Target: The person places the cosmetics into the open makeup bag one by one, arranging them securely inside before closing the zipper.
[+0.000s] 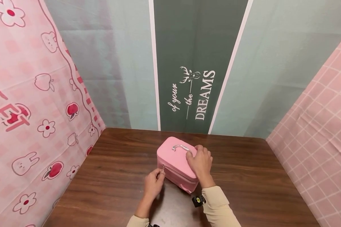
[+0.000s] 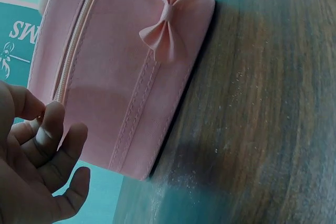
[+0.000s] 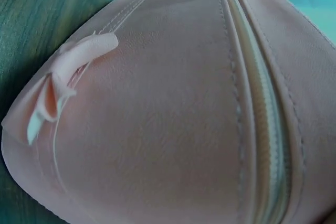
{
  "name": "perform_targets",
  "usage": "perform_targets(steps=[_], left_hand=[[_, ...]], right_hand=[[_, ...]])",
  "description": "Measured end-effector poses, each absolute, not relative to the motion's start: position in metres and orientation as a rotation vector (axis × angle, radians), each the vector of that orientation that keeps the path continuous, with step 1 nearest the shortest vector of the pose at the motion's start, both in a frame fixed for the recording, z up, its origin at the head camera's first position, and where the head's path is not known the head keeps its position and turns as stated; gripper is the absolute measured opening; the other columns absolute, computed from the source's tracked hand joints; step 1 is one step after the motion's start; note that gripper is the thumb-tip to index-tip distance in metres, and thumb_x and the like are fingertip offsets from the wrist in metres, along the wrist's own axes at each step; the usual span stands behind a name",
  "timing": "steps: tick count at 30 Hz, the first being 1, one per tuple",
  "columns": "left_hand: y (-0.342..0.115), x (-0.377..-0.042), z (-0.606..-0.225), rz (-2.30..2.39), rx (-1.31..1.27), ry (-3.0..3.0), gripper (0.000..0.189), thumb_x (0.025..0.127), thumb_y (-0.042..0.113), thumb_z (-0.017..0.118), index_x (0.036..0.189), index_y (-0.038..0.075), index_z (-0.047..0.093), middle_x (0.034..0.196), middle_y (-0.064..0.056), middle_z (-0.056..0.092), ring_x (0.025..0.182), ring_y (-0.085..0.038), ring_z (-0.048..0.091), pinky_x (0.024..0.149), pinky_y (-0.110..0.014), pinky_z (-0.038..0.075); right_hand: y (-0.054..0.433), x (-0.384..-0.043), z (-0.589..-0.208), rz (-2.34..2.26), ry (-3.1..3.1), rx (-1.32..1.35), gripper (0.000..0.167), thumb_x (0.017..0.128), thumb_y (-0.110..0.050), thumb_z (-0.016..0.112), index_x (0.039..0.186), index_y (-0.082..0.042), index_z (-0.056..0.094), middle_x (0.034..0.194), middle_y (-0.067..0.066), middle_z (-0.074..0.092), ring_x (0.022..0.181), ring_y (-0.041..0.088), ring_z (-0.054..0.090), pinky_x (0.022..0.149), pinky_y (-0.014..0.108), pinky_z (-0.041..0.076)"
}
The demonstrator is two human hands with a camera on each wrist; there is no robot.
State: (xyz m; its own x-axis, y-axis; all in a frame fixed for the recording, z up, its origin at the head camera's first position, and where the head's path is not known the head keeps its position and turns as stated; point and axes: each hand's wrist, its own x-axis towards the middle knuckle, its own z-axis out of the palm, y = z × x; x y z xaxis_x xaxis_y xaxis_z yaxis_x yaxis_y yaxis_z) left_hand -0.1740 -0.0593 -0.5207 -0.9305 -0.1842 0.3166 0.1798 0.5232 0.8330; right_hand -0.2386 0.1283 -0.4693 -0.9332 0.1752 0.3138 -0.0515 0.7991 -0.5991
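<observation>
A pink cosmetic case [image 1: 173, 151] stands upright on the table, with a silver handle [image 1: 182, 147] on its lid. My left hand [image 1: 154, 184] is at the front left corner, thumb and forefinger pinching the zipper pull [image 1: 163, 168]; those fingertips largely hide the pull. In the left wrist view the other fingers of that hand are bent beside the case wall. The zipper [image 3: 265, 119] runs along the front just under the lid, and a pink bow [image 2: 167, 22] sits lower down. My right hand [image 1: 201, 160] grips the lid's right edge, thumb on top near the handle.
The brown wooden table [image 1: 244, 176] has its far edge against a green cloth backdrop [image 1: 197, 47] with white lettering. A pink patterned cloth [image 1: 45, 104] hangs at the left and a pink checked cloth [image 1: 324, 126] at the right.
</observation>
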Motion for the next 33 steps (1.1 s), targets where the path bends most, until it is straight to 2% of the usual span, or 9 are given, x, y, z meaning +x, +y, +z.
perform_targets(steps=[4, 11, 15, 23, 33], left_hand=[[-0.060, -0.174, -0.519, -1.409, 0.016, -2.423, 0.014, 0.083, 0.011, 0.061, 0.070, 0.014, 0.063, 0.056, 0.011, 0.042, 0.053, -0.007, 0.043, 0.049, -0.024, 0.036], [-0.058, -0.175, -0.517, -1.482, 0.025, -2.455, 0.012, 0.084, 0.011, 0.061, 0.072, 0.011, 0.064, 0.055, 0.011, 0.047, 0.050, -0.005, 0.044, 0.048, -0.023, 0.037], [-0.057, -0.174, -0.518, -1.519, 0.003, -2.453, 0.011, 0.084, 0.010, 0.060, 0.074, 0.008, 0.064, 0.055, 0.010, 0.051, 0.049, -0.004, 0.045, 0.047, -0.023, 0.037], [-0.058, -0.174, -0.519, -1.545, -0.027, -2.436, 0.011, 0.084, 0.009, 0.060, 0.073, 0.007, 0.064, 0.055, 0.010, 0.051, 0.049, -0.002, 0.045, 0.047, -0.022, 0.037], [-0.059, -0.180, -0.517, -1.466, -0.013, -2.438, 0.016, 0.085, 0.010, 0.058, 0.069, 0.012, 0.062, 0.053, 0.012, 0.049, 0.048, -0.004, 0.045, 0.047, -0.022, 0.037]], right_hand=[[0.135, -0.240, -0.470, 0.829, -2.641, 0.089, 0.043, 0.082, -0.035, 0.061, 0.109, -0.001, 0.060, 0.107, 0.020, 0.055, 0.102, 0.037, 0.046, 0.081, 0.051, 0.033], [0.151, -0.256, -0.465, 0.658, -2.524, 0.734, 0.045, 0.074, -0.034, 0.071, 0.111, -0.008, 0.064, 0.125, 0.020, 0.051, 0.113, 0.039, 0.044, 0.084, 0.055, 0.036], [0.155, -0.262, -0.468, 0.591, -2.540, 0.957, 0.045, 0.078, -0.037, 0.066, 0.117, -0.014, 0.064, 0.130, 0.016, 0.050, 0.117, 0.037, 0.043, 0.085, 0.056, 0.038], [0.150, -0.263, -0.473, 0.495, -2.624, 0.889, 0.043, 0.083, -0.043, 0.060, 0.121, -0.023, 0.061, 0.131, 0.010, 0.050, 0.113, 0.033, 0.045, 0.083, 0.054, 0.040], [0.126, -0.253, -0.469, 0.474, -2.717, 0.568, 0.040, 0.083, -0.050, 0.058, 0.115, -0.026, 0.063, 0.128, 0.011, 0.051, 0.103, 0.036, 0.048, 0.077, 0.051, 0.039]])
